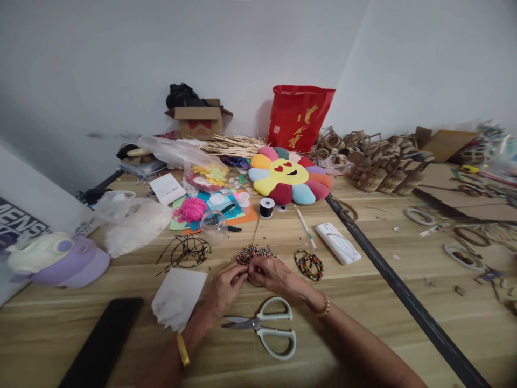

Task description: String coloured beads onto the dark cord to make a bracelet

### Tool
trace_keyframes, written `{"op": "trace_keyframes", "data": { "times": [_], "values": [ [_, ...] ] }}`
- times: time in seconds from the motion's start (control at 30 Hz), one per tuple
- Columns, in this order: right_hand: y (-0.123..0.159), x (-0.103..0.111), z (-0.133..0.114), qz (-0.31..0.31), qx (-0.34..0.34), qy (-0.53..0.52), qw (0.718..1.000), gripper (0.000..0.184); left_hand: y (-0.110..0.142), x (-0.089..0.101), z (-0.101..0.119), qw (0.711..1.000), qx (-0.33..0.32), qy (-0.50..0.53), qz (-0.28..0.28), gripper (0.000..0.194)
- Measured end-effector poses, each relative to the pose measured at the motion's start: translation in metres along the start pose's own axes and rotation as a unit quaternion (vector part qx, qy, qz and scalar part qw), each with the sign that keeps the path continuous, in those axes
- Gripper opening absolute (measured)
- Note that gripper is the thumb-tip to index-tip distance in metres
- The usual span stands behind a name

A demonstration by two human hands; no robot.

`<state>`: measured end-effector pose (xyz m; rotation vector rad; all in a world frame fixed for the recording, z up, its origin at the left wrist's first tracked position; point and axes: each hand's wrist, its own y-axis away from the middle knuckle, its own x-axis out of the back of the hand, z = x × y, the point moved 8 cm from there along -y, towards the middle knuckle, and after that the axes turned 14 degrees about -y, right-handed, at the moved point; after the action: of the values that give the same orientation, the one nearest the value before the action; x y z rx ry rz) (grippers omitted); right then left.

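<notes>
Head view: my left hand (226,286) and right hand (273,274), lower centre of frame, both pinched closed, fingertips meeting at near edge of beads (253,252); what they gripped too small to tell. Beads lay heaped in mixed colours, just below frame centre. Dark cord (256,229) ran from spool (266,208) down to beads. Bracelets (309,265) lay right of beads, scissors (253,323) open below hands, paper (180,295) lower left.

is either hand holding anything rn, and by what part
It cannot be told: the left hand and right hand meet at the fingertips by the bead pile, but anything pinched there is too small to make out.
</notes>
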<state>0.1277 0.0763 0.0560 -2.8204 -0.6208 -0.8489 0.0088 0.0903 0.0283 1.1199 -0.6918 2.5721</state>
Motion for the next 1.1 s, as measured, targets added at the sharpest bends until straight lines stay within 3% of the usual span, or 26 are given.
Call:
{"op": "trace_keyframes", "data": {
  "times": [0.1,0.23,0.37,0.5,0.83,1.0,1.1],
  "values": [
    [0.003,0.000,-0.005,0.001,-0.008,-0.099,0.995,0.012,0.000,0.005,0.002,0.999,-0.018,-0.024,0.009,0.017],
    [0.007,0.004,-0.012,0.001,0.006,-0.220,0.975,0.011,-0.001,0.008,-0.010,0.999,0.020,-0.025,0.024,0.016],
    [0.016,0.007,-0.022,-0.051,0.001,-0.367,0.929,0.015,-0.001,0.007,-0.025,0.997,0.063,0.004,0.046,0.018],
    [0.026,0.023,-0.026,-0.047,-0.002,-0.468,0.883,0.022,-0.003,0.006,-0.030,0.994,0.088,0.042,0.042,0.021],
    [0.025,0.065,-0.001,0.137,0.019,-0.541,0.829,0.019,-0.003,0.004,-0.029,0.994,0.086,0.066,0.034,0.023],
    [0.018,0.088,0.018,0.239,0.020,-0.505,0.829,0.024,-0.002,0.004,-0.026,0.998,0.062,0.019,0.023,0.024],
    [0.010,0.104,0.034,0.300,0.041,-0.449,0.840,0.029,-0.001,-0.001,-0.022,0.999,0.014,-0.052,0.004,0.042]
  ]
}}
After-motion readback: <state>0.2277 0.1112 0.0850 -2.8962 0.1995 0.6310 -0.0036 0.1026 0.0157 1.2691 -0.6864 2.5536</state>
